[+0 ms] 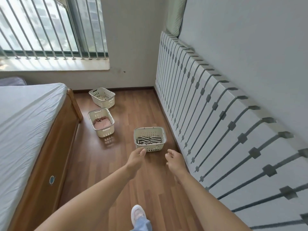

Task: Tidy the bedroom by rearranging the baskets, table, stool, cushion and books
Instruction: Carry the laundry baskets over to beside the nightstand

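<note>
Left hand (136, 157) reaches forward with fingers relaxed and loosely bent, holding nothing. Its fingertips are at the front left corner of the near basket (153, 148); I cannot tell whether they touch. Right hand (175, 160) is also stretched out, fingers loose and slightly spread, holding nothing, just short of that basket's front right side.

There are three cream plastic baskets with slotted walls, all upright on the wood floor (133, 180). The near basket sits close to the slatted panel (216, 114) leaning on the right wall and holds a black-and-white striped cloth (149, 140), folded low inside. The middle basket (105, 132) stands beside the foot corner of the bed (30, 122), well apart from the near one, and holds a pink cloth (101, 122) with something darker on top. The far basket (109, 102) is near the wall under the window (50, 30); it has a pale item at the bottom, too small to identify.

A white shoe (137, 212) is at the bottom edge.
</note>
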A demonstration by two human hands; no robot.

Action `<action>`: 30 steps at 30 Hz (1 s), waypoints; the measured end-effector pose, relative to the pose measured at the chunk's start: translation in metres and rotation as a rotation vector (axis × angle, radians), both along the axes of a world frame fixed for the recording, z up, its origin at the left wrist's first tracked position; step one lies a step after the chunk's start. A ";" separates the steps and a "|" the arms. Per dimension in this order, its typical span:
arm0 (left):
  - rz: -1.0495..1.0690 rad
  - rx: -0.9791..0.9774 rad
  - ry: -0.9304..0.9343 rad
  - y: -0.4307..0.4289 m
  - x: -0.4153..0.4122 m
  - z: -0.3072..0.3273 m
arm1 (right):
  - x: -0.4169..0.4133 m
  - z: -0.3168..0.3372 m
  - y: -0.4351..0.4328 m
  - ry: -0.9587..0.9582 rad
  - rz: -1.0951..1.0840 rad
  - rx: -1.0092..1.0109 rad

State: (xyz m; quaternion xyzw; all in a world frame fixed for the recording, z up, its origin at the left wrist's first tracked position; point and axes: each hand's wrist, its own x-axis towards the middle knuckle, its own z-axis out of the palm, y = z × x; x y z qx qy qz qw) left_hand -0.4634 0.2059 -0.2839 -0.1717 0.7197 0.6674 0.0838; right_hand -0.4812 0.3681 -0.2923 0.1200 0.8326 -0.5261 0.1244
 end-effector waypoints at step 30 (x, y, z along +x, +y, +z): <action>0.160 0.013 -0.276 -0.045 -0.404 -0.068 | -0.406 -0.088 -0.050 -0.319 0.165 -0.027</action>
